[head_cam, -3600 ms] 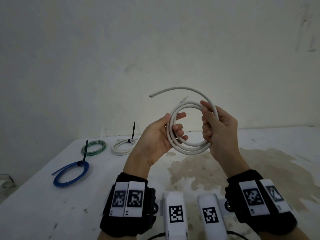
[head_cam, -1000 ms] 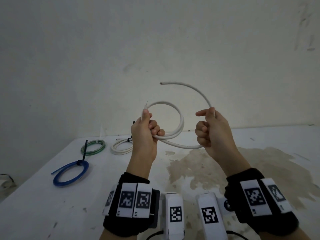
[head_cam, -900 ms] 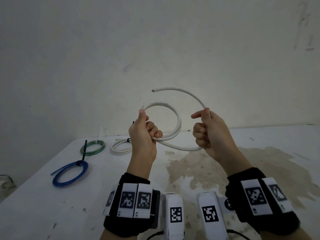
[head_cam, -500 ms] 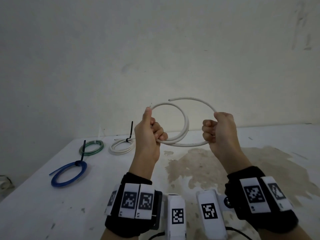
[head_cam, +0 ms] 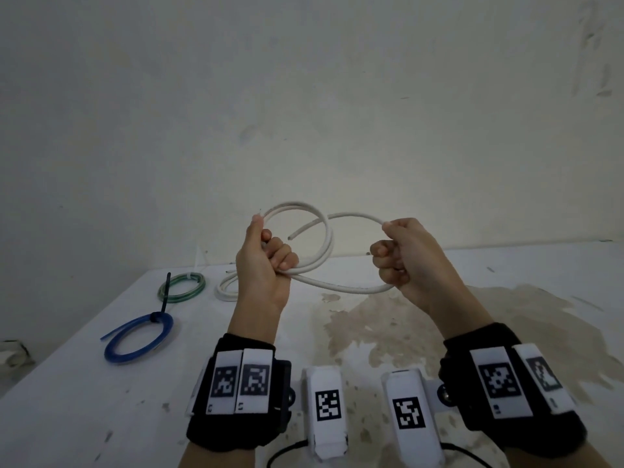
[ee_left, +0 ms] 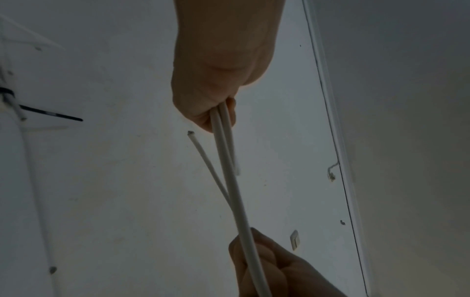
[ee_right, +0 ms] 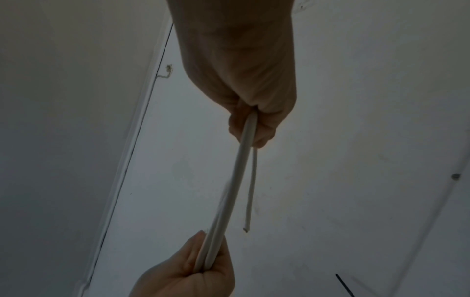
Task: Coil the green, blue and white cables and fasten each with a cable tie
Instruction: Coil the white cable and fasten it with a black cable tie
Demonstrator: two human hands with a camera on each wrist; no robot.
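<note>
White cable aloft; green coil, blue coil, black-and-white checkered wrist tags.

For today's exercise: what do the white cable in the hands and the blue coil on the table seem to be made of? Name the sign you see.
White cable: probably plastic-sheathed wire; matte, springy curves hold between left hand and right hand.
Blue coil: looks like glossy, slightly translucent plastic; highlights show along its curve.

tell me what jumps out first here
A white cable, held up over the table in both hands, loops loosely from the left hand to the right hand, one cut end free in the middle. At the table's far left lie a blue coil, a green coil and a white coil.
</note>
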